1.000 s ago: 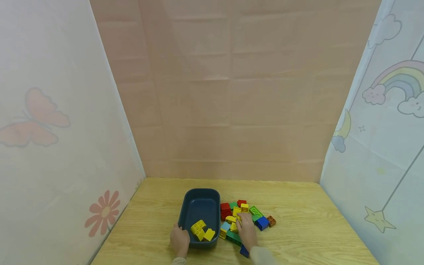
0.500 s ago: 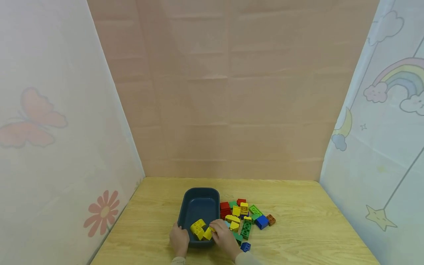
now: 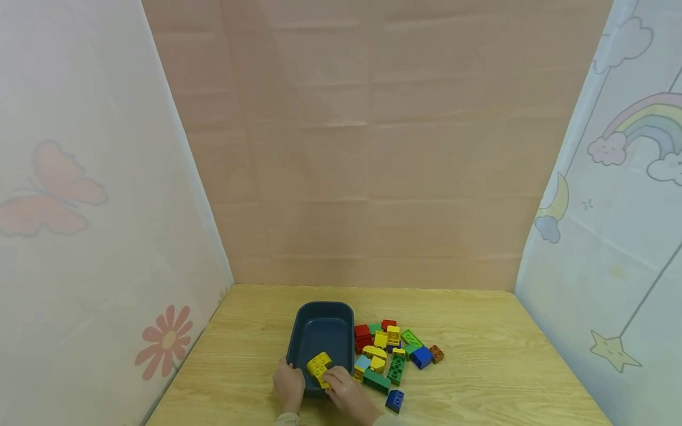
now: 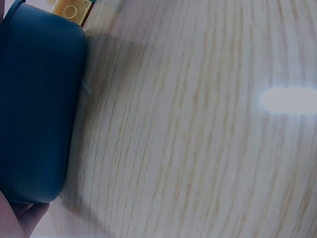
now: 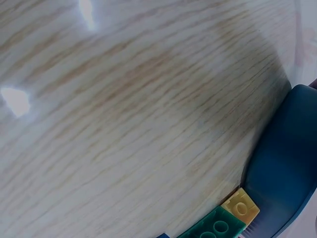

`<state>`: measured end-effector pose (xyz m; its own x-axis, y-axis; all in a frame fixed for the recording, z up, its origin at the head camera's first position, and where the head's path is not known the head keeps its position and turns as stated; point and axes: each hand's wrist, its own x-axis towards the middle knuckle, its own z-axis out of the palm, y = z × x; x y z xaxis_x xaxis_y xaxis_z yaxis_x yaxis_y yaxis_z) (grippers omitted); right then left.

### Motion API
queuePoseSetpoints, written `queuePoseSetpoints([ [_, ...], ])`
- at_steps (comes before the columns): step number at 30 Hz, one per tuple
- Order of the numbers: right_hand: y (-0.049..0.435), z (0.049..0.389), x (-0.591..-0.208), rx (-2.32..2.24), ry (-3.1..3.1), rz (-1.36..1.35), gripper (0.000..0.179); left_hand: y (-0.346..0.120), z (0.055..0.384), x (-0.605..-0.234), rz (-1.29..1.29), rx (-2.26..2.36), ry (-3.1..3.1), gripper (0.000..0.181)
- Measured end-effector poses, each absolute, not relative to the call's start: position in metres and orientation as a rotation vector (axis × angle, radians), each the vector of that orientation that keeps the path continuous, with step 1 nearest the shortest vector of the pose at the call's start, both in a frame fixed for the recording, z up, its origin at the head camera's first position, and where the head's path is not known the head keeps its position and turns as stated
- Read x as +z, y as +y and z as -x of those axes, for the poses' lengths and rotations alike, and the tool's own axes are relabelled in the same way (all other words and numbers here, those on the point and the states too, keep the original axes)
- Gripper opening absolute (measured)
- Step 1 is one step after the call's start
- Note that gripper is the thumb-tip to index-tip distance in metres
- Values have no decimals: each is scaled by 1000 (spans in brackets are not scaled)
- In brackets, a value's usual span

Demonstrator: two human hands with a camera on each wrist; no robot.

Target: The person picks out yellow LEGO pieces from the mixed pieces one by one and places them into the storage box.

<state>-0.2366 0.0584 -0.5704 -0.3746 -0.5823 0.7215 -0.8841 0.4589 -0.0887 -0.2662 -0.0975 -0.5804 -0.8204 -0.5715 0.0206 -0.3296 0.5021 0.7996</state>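
A dark blue plastic bin [image 3: 319, 310] stands on the wooden table. My left hand [image 3: 289, 386] grips its near left side; in the left wrist view its fingers [image 4: 33, 218] curl against the bin's wall [image 4: 39, 104]. Inside the bin's near end lie yellow toy bricks [image 3: 319, 361]. My right hand [image 3: 348, 391] reaches over the near right rim, its bent fingertips pinching at a yellow brick there, mostly hidden under the hand. Just right of the bin, a loose pile holds several more yellow bricks [image 3: 375, 352], partly mixed with other colours.
In the pile are red bricks [image 3: 363, 338], green bricks [image 3: 396, 368] and a blue brick [image 3: 422, 357]. An orange-brown brick [image 3: 437, 354] sits at its right edge, another blue brick [image 3: 395, 400] nearest me. Printed side walls and a tan back wall [image 3: 367, 177] enclose the table.
My right hand has moved left from the pile, carrying a yellow brick over the rim and down among the yellow bricks in the bin. My left hand stays on the bin.
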Motion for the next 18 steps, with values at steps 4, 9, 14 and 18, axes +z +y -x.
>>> queuePoseSetpoints([
  [4, 59, 236, -571, 588, -2149, -1165, 39, -97, 266, -580, -756, -1229, -2462, 39],
  [9, 60, 236, -574, 533, -2212, -1132, 40, -96, 266, -581, -764, -1225, -2457, 38],
  [14, 60, 236, -577, 507, -2238, -1130, 41, -96, 267, -582, -771, -1230, -2452, 38],
  [18, 60, 237, -581, 481, -2216, -1135, 42, -96, 268, -582, -767, -1230, -2448, 38],
])
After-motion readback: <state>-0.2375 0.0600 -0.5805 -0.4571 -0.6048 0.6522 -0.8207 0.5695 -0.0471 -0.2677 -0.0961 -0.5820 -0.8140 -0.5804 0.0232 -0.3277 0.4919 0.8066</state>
